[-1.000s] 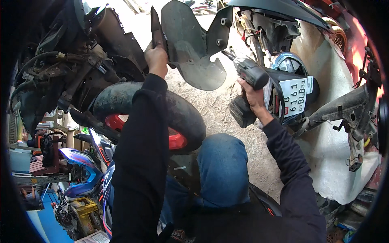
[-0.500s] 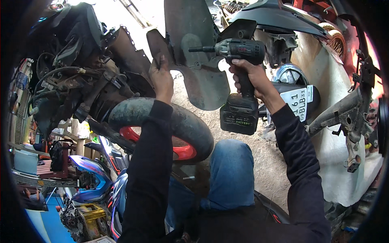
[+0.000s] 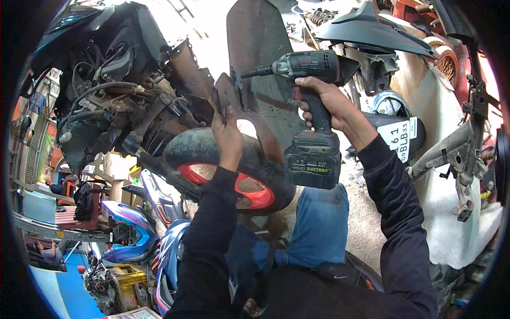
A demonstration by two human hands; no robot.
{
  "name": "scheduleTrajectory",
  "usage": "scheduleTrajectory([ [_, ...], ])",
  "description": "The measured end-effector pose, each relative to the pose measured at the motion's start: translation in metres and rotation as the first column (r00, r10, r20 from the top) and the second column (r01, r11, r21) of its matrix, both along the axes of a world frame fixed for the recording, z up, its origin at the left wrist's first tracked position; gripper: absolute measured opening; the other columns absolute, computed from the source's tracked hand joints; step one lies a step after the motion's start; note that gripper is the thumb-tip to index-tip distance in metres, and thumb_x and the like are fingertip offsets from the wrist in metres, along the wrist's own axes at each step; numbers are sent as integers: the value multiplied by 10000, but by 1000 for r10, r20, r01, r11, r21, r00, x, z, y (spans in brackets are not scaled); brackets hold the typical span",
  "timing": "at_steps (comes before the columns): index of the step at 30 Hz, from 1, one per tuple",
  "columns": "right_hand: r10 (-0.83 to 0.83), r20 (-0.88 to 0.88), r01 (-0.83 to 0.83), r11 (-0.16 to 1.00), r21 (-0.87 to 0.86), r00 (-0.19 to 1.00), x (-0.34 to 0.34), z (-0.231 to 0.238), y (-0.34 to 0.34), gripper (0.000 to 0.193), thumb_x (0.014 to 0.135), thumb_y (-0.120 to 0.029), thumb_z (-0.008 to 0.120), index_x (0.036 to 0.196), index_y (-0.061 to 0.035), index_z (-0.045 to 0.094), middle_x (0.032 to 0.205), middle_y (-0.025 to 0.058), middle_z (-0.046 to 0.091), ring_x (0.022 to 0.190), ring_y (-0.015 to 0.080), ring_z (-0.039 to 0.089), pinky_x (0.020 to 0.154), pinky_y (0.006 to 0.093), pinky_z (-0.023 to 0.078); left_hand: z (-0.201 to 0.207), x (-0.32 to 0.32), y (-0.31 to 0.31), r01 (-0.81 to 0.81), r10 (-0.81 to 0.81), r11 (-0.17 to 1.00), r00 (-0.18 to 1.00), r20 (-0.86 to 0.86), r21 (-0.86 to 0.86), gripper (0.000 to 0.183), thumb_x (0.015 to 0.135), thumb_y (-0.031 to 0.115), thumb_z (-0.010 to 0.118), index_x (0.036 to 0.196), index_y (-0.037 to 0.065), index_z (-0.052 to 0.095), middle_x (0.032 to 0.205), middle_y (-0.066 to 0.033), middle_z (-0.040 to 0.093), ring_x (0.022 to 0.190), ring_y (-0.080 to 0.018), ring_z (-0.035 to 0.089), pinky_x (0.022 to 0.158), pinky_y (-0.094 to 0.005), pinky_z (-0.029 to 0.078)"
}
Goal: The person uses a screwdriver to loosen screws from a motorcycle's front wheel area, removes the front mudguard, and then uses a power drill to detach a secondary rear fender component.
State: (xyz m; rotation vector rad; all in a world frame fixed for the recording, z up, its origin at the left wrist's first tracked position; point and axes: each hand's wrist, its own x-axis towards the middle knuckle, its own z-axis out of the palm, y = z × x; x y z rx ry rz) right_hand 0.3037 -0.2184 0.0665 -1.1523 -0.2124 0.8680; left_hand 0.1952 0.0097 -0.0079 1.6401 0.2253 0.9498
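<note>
Left hand is closed at the near edge of the dark mudguard, thumb laid along it; most fingers are hidden by the panel. Right hand is wrapped around the grip of the cordless driver, fingertips curled round it; whether pressure is put on the red trigger cannot be told. Mudguard is held up beyond the red-rimmed wheel, its broad blade pointed away from the body. Driver is held level in front of it, the long bit aimed leftward. Contact between bit and panel cannot be confirmed from this angle.

Risks, as judged:

1. Panel is seen to be supported by one hand at one edge. If it is pushed by the bit, it could be twisted out of the grip.

2. If the driver is run with its tip unseated, the plastic could be scored, or the tip could be thrown toward the left hand, which is placed just below that line.

3. Driver's weight, battery pack included, is borne by one wrist; by fatigue the tip could be pulled off axis, or the tool dropped on the knee.

4. If the panel is swung left, the exposed cables of the stripped motorcycle could be snagged.
</note>
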Motion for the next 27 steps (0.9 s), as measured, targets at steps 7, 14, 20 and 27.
scheduleTrajectory([
  [7,49,81,-43,996,-80,995,-34,3,-8,299,851,-332,627,846,-38,577,585,25,528,440,118,502,414,239,420,14,-48,5,14,-16,975,1000,-11,-222,360,900,353,617,1090,62,525,1010,-2,562,854,-99,516,733,-278,436],
  [14,91,101,-86,995,-56,991,-51,11,2,281,850,-318,629,883,-44,574,614,34,539,458,121,507,418,242,413,20,-66,5,7,10,968,998,66,-252,266,924,352,585,876,91,564,707,84,441,638,-25,389,572,-205,337],
  [20,68,119,-63,997,-46,990,-63,15,11,299,812,-349,648,769,-63,571,570,23,521,435,132,505,401,270,405,26,-84,6,13,9,974,996,93,-227,287,918,352,594,886,68,577,764,64,494,679,-33,421,617,-214,367],
  [27,187,82,-186,982,-21,979,-76,37,9,268,838,-291,632,833,-25,596,572,31,540,426,112,504,402,253,420,29,-133,10,-125,123,990,992,32,67,395,933,252,569,1213,-9,472,1077,-73,558,934,-156,533,823,-312,439],
])
